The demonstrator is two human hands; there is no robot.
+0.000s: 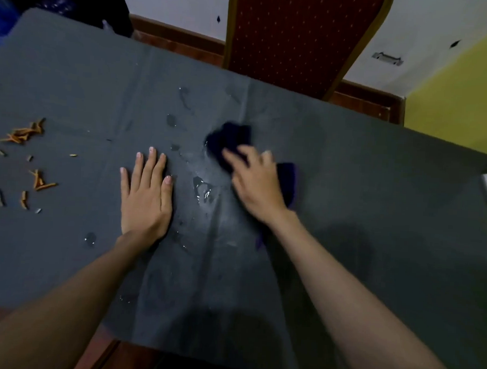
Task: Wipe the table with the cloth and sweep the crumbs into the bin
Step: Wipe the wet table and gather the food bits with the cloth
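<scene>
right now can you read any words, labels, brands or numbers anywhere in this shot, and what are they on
None: no readable text appears anywhere.
The table, the dark cloth and the red chair bear no lettering.
The small grey fitting on the wall is too blurred to tell whether it carries any marking.

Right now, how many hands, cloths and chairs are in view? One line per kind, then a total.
Hands: 2, left hand flat on the table, right hand on the cloth
Cloths: 1, dark cloth
Chairs: 1, red chair
Total: 4
</scene>
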